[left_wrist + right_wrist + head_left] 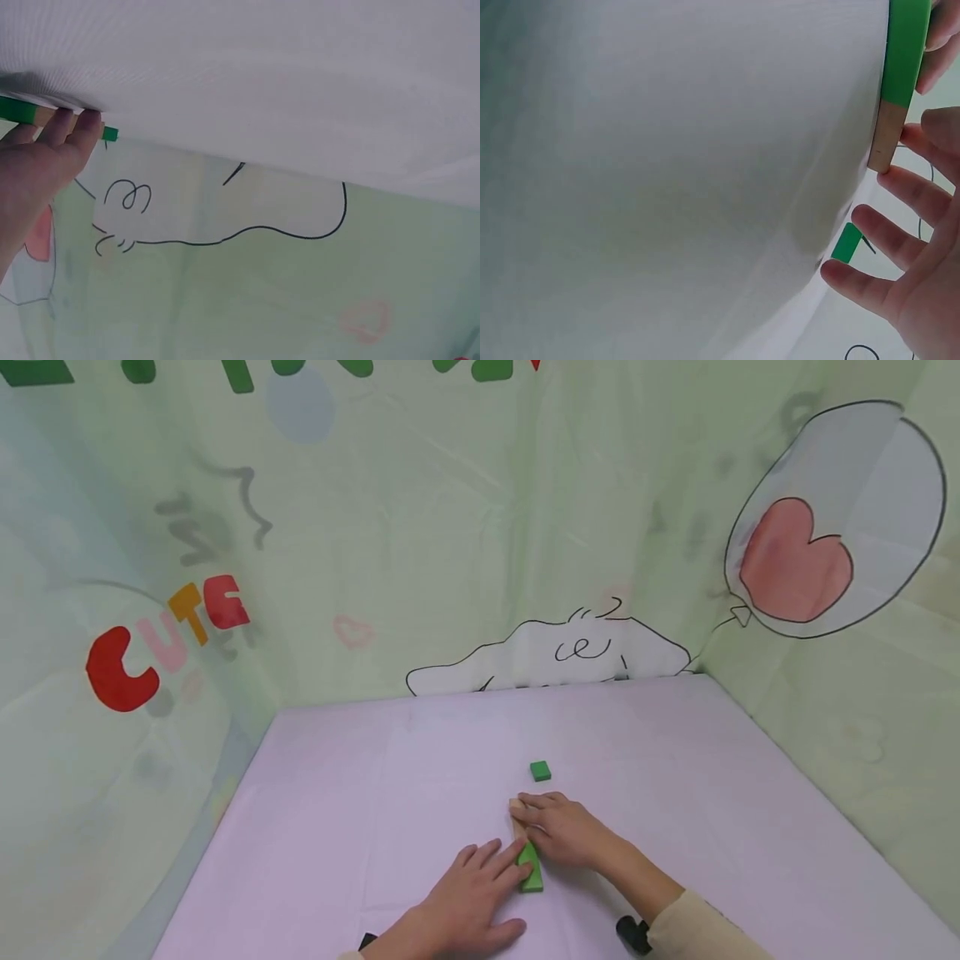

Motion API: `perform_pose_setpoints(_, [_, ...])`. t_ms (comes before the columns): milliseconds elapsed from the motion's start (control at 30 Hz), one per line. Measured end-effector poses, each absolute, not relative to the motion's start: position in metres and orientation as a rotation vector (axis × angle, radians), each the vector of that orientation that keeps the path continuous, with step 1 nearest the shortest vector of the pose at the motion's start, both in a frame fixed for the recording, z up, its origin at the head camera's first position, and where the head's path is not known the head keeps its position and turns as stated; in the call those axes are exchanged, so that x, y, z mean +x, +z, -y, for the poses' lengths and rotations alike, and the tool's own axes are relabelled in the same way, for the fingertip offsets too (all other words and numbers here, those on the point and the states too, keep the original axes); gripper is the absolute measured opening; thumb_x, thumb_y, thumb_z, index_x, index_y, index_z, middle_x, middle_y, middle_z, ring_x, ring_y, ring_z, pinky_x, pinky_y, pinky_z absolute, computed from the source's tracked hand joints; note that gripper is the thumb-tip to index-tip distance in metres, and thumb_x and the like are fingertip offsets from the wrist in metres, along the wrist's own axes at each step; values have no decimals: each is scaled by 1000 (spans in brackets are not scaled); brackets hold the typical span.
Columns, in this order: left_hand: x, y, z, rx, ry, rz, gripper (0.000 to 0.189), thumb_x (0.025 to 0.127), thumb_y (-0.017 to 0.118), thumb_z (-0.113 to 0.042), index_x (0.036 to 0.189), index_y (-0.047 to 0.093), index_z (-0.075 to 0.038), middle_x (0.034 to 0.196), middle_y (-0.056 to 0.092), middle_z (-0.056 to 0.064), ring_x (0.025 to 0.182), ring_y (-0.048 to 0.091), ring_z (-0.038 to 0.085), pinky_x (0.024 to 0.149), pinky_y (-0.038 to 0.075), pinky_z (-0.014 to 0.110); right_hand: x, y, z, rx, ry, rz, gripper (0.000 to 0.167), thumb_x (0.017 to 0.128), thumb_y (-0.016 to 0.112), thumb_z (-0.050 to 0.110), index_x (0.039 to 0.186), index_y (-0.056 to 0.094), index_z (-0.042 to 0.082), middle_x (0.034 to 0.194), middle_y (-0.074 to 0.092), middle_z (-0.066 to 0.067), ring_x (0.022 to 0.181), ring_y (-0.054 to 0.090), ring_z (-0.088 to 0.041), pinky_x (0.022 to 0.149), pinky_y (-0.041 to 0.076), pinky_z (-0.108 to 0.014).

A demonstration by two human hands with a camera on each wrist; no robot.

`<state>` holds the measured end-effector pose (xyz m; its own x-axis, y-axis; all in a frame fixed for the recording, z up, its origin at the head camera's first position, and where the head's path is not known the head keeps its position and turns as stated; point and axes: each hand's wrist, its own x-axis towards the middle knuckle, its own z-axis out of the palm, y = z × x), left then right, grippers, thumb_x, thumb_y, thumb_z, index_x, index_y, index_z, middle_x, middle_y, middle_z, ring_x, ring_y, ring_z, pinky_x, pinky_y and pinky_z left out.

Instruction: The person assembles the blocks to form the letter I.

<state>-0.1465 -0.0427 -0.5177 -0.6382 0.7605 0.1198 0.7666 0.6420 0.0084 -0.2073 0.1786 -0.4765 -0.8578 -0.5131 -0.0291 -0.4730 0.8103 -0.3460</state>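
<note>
A long flat piece, green (533, 883) toward the near end and bare wood (517, 829) toward the far end, lies on the table. Over its green part my left hand (474, 897) stretches out, fingertips resting on that part and thumb apart from it. From the right, my right hand (567, 832) reaches across the wooden part. Its fingers (919, 199) show spread in the right wrist view, with fingertips at the wooden end. Just beyond the hands lies a small green block (540, 771), touched by neither hand in the head view.
A pale lilac cloth covers the table (360, 793). Printed fabric walls (450, 527) rise behind it and along both sides. A black object (633, 935) shows by the right sleeve (701, 931), and another dark one (367, 941) beside the left wrist.
</note>
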Motion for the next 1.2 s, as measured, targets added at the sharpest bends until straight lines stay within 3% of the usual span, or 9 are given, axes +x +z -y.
perform_pose_setpoints(300, [-151, -516, 41, -1283, -110, 2793, 61, 98, 51, -60, 152, 48, -32, 169, 32, -5, 141, 48, 25, 106, 44, 44, -210, -477, -183, -758, -608, -2866, 41, 102, 60, 20, 142, 64, 13, 156, 51, -16, 143, 46, -45, 111, 39, -65])
perform_pose_setpoints(567, [-148, -516, 42, -1286, -83, 2719, 59, 96, 54, -59, 149, 51, -31, 165, 41, -3, 137, 51, 23, 103, 45, 41, -217, -475, -191, -650, -596, -3060, 49, 96, 71, 23, 144, 62, 15, 153, 53, -17, 141, 49, -42, 109, 44, -61])
perform_pose_setpoints(933, [-149, -517, 44, -1287, -103, 2775, 59, 100, 48, -59, 152, 48, -31, 168, 34, -3, 141, 47, 24, 107, 43, 46, -241, -478, -193, -587, -509, -3150, 55, 93, 75, 26, 144, 60, 11, 152, 53, -21, 136, 52, -46, 103, 47, -65])
perform_pose_setpoints(1200, [-148, -513, 44, -1295, -84, 2706, 59, 99, 51, -59, 150, 50, -30, 166, 39, -2, 139, 50, 25, 105, 45, 44, -253, -477, -194, -535, -465, -3136, 55, 94, 74, 23, 145, 58, 11, 152, 52, -22, 136, 51, -46, 103, 47, -65])
